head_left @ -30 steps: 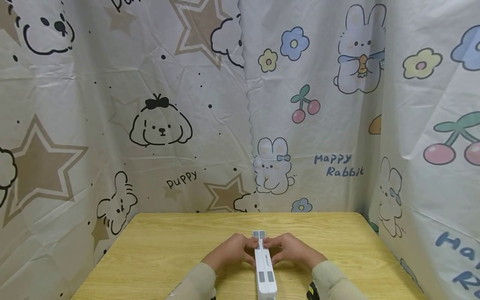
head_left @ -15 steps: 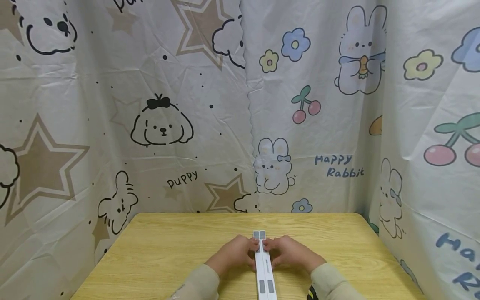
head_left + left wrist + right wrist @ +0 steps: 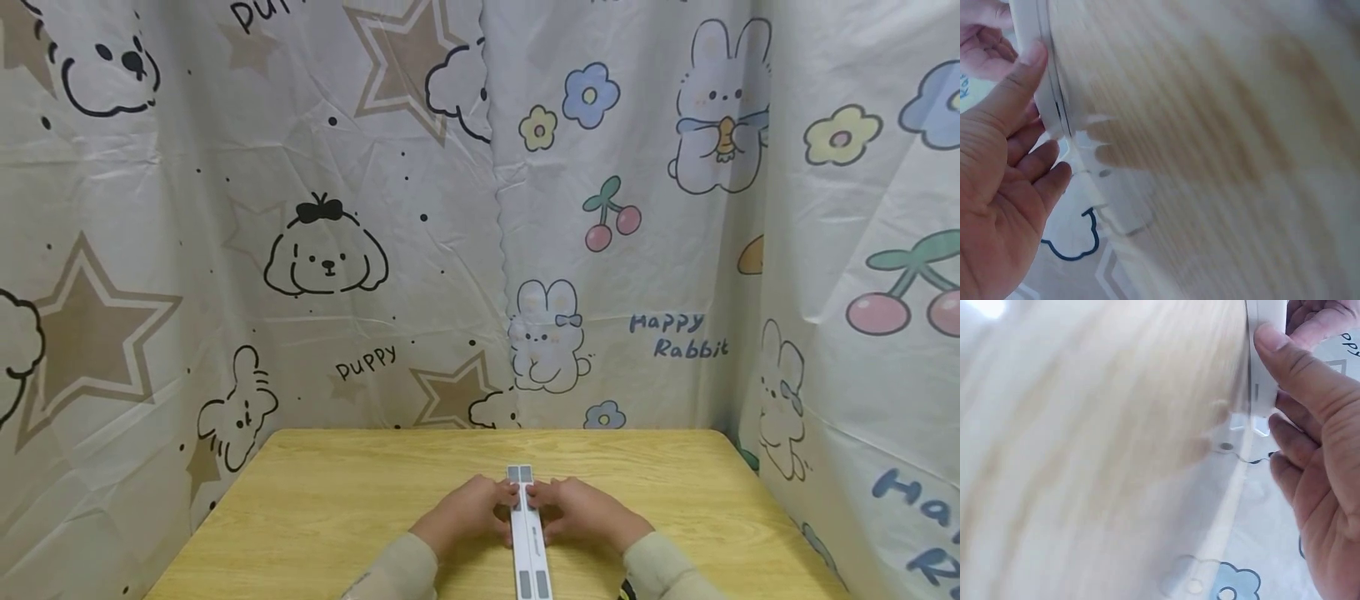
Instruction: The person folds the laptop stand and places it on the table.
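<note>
A long, narrow white folding laptop stand [image 3: 530, 533] with grey pads lies lengthwise over the table in the head view, its near end cut off by the bottom edge. My left hand [image 3: 474, 510] grips it from the left near the far end, and my right hand [image 3: 583, 510] holds the same part from the right. In the left wrist view, the left thumb [image 3: 1025, 72] presses the white side of the stand [image 3: 1054, 115], with the fingers curled alongside. The right wrist view has the right thumb [image 3: 1291, 356] on the stand [image 3: 1264, 394], fingers partly behind it.
The yellow wood-grain table [image 3: 337, 475] spreads around both hands, its far edge close to a printed curtain [image 3: 435, 292]. More curtain hangs along the left and right sides.
The near end of the stand has gone down, and its front face has left the head view. Both hands keep their hold at nearly the same spot. The head view has tilted slightly upward.
</note>
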Motion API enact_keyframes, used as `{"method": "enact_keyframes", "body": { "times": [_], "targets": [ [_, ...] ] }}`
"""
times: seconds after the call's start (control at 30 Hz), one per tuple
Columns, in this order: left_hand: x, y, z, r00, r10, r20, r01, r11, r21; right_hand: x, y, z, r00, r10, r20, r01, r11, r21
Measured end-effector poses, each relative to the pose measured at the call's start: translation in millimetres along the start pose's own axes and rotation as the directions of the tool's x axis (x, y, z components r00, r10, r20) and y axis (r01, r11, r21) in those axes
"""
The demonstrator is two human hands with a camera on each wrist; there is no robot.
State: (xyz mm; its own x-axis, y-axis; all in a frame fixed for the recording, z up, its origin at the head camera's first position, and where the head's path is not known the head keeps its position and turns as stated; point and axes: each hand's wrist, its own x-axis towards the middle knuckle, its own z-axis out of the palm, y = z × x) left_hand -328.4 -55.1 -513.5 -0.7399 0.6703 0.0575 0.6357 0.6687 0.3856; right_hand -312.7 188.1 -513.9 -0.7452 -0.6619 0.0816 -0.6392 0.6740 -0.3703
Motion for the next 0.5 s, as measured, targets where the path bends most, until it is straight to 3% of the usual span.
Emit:
{"method": "enact_keyframes", "body": {
  "times": [0.13, 0.23, 0.37, 0.5],
  "targets": [
    [-3.1, -4.3, -1.3, 1.0, -0.018, 0.013, 0.02, 0.991, -0.129, -1.4, 0.4, -3.2, 1.0, -0.011, 0.022, 0.011, 1.0, -0.006],
    [-4.4, -3.1, -1.3, 0.999, -0.039, 0.022, 0.042, 0.986, -0.161, -3.8, 0.4, -4.1, 0.999, -0.008, 0.038, 0.007, 1.0, 0.011],
    [-4.5, 4.7, -0.2, 0.999, -0.053, -0.012, 0.051, 0.994, -0.094, -7.5, -2.6, -2.7, 1.0, 0.01, 0.021, -0.01, 1.0, -0.016],
    [-3.7, 15.4, -0.7, 0.996, -0.05, -0.08, 0.055, 0.997, 0.055, -8.8, -9.1, -0.6, 0.998, -0.004, -0.057, -0.004, 0.989, -0.148]
  ]
}}
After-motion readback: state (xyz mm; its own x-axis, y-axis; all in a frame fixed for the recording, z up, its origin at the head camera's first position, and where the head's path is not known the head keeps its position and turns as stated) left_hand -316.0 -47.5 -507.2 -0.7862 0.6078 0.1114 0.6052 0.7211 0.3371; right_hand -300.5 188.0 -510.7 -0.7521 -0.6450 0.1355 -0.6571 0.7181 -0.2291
